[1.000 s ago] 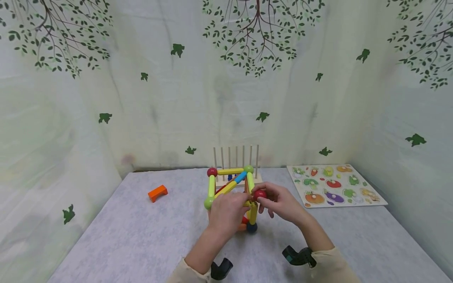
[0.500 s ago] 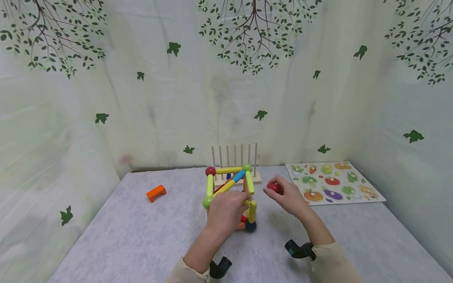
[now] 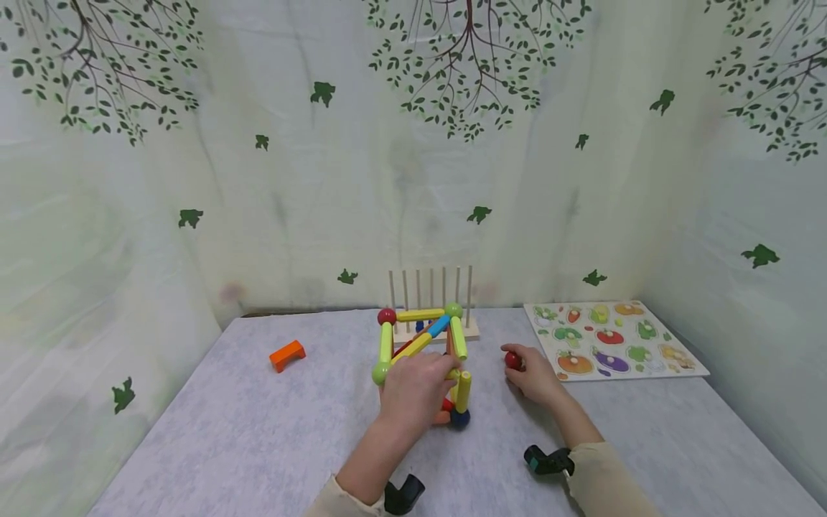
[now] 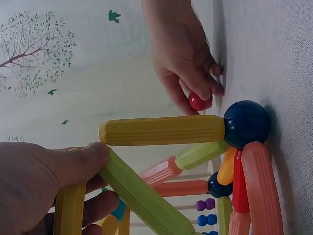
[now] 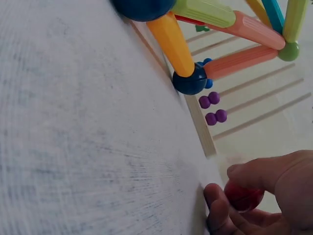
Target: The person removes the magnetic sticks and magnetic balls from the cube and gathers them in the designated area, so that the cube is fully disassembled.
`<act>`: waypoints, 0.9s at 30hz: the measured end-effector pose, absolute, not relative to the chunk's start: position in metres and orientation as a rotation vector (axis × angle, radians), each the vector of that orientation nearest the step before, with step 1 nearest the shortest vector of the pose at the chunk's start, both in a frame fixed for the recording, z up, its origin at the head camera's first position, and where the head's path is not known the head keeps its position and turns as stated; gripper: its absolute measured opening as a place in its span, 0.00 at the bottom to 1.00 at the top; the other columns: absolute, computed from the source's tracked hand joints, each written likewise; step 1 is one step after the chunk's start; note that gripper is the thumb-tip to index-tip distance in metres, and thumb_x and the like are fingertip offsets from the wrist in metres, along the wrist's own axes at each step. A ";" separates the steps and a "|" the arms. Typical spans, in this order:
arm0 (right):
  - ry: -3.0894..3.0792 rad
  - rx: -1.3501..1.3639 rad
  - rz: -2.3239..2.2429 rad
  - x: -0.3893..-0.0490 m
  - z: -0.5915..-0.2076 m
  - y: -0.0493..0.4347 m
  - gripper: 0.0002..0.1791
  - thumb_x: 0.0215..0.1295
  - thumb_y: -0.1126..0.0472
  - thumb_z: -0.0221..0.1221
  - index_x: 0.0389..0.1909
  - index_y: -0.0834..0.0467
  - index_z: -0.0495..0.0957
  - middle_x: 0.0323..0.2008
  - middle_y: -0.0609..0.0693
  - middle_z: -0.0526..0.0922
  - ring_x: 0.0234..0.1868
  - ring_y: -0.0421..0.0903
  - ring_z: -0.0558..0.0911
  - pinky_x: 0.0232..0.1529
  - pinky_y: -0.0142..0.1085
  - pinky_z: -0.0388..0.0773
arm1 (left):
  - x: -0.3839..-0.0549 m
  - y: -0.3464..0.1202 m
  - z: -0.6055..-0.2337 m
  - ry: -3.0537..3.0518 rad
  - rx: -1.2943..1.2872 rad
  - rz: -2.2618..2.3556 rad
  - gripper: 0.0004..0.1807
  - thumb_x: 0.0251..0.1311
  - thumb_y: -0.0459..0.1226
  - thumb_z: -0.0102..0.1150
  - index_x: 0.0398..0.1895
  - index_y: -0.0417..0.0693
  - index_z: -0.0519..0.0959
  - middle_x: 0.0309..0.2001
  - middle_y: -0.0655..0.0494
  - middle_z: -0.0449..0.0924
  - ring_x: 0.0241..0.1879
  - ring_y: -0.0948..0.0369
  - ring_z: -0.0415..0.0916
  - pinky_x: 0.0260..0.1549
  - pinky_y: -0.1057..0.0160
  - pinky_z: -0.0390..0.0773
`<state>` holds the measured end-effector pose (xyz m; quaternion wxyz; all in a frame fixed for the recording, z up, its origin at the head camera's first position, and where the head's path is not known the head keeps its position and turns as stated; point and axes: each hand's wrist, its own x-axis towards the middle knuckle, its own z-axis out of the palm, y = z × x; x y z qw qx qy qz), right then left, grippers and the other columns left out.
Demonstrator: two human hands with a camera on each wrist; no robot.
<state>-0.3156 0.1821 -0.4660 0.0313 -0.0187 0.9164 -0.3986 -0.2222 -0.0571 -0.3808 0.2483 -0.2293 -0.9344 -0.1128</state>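
My left hand (image 3: 416,388) grips a yellow stick (image 4: 70,210) of a magnetic ball-and-stick frame, its thumb at the end of a light green stick (image 4: 146,193). Another yellow stick (image 4: 164,131) rises from a navy ball (image 4: 247,124) at the frame's near right bottom corner, its top end bare. A green ball (image 3: 381,372) and a red ball (image 3: 386,317) join the frame's left side; my left hand hides part of the middle. To the right of the frame, my right hand (image 3: 536,377) holds a loose red ball (image 3: 513,360) between thumb and fingers, low over the table.
Behind the frame stands a wooden bead rack (image 3: 469,294) with upright rods and several blue and purple beads. A vegetable puzzle board (image 3: 623,345) lies at the back right. An orange block (image 3: 287,355) sits on the left of the table (image 3: 258,445).
My right hand has pulled the red ball away from the frame's near right corner, moving right and down towards the table. My left hand stays at the frame.
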 end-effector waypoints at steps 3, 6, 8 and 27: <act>2.780 -0.067 -1.289 -0.315 -0.468 0.183 0.30 0.68 0.64 0.59 0.70 0.53 0.68 0.62 0.61 0.70 0.49 0.53 0.75 0.33 0.34 0.79 | -0.222 -0.058 -0.381 -2.542 -0.638 -0.304 0.17 0.49 0.49 0.76 0.44 0.60 0.86 0.31 0.66 0.87 0.23 0.67 0.76 0.23 0.77 0.67; 2.745 -0.085 -1.336 -0.312 -0.468 0.184 0.31 0.69 0.63 0.59 0.72 0.51 0.66 0.67 0.60 0.67 0.50 0.52 0.77 0.34 0.35 0.80 | -0.222 -0.058 -0.381 -2.539 -0.648 -0.302 0.18 0.49 0.48 0.76 0.44 0.60 0.86 0.32 0.66 0.87 0.24 0.68 0.77 0.25 0.77 0.68; 2.731 -0.085 -1.348 -0.311 -0.468 0.185 0.30 0.69 0.61 0.59 0.71 0.49 0.67 0.69 0.59 0.66 0.49 0.51 0.79 0.37 0.35 0.80 | -0.221 -0.058 -0.381 -2.540 -0.649 -0.301 0.18 0.49 0.49 0.76 0.44 0.60 0.86 0.32 0.66 0.87 0.25 0.68 0.78 0.25 0.77 0.68; 2.688 -0.091 -1.396 -0.308 -0.468 0.186 0.21 0.72 0.57 0.58 0.64 0.51 0.74 0.65 0.56 0.74 0.41 0.46 0.80 0.38 0.36 0.80 | -0.220 -0.057 -0.382 -2.557 -0.641 -0.306 0.17 0.50 0.49 0.76 0.44 0.62 0.85 0.31 0.67 0.86 0.26 0.68 0.77 0.27 0.76 0.69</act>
